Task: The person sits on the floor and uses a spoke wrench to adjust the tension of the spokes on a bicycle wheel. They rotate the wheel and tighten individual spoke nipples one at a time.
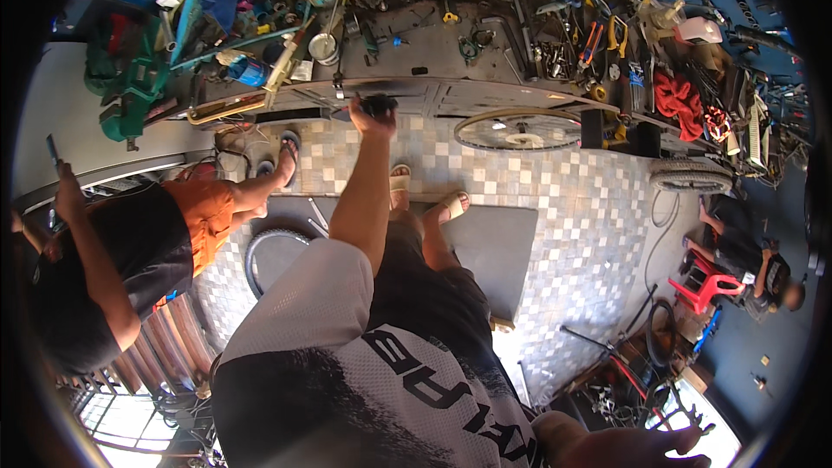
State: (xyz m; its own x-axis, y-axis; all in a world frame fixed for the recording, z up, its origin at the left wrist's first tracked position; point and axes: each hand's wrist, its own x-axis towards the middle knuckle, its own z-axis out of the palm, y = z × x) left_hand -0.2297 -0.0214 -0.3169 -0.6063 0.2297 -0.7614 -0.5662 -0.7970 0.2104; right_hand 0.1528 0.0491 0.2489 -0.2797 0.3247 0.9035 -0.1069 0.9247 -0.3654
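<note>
My left hand [371, 120] is stretched toward the workbench's front edge [431, 82], its fingers closed on a small dark object [382, 105] that I cannot make out clearly. Just beyond it, a cluttered benchtop [416, 52] holds wrenches, pliers [617, 33], a white can [323, 48] and a blue container [245, 70]. My right hand [663, 445] is low at the bottom right, partly dimmed against the bright doorway, with its fingers apart and nothing visible in them.
A co-worker in orange shorts [208, 221] stands close on my left; another person [771, 282] is by a red chair [702, 286] on the right. A wheel [472, 140] lies below the bench, a tire [251, 264] on the mat [498, 269], bike frames [637, 386] lower right.
</note>
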